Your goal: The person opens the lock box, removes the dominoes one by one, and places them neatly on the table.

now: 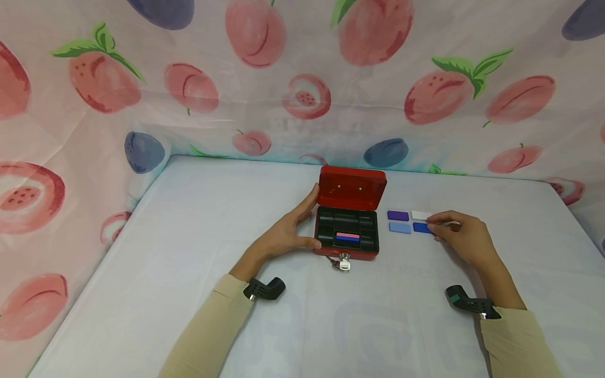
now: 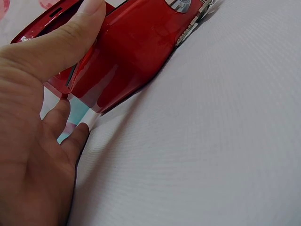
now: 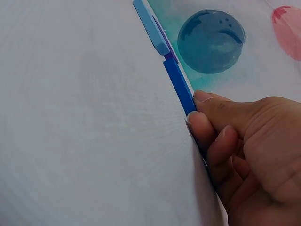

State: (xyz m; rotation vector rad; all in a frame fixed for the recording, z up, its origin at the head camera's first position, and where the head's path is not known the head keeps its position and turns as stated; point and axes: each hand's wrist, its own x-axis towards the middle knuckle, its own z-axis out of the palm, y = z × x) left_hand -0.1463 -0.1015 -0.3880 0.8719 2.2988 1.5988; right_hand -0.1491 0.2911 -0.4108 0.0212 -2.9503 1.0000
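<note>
In the head view a red cash box (image 1: 347, 254) stands with its lid (image 1: 352, 188) raised and a black compartment tray (image 1: 326, 222) inside. A pink block (image 1: 347, 234) and a blue block (image 1: 347, 239) lie side by side in one front compartment. My left hand (image 1: 286, 234) holds the box's left side, its thumb at the front corner. To the right lie a purple block (image 1: 398, 216), a white block (image 1: 418, 214), a light blue block (image 1: 399, 228) and a dark blue block (image 1: 419, 228). My right hand (image 1: 463, 236) pinches the dark blue block's right end, also close to the white block.
Keys (image 1: 344, 262) hang at the lock on the box's front. A white cloth (image 1: 236, 199) covers the table. Behind and to the left hangs a fruit-patterned curtain (image 1: 203, 42). Each wrist bears a black camera mount, one on the left (image 1: 264, 289) and one on the right (image 1: 472, 303).
</note>
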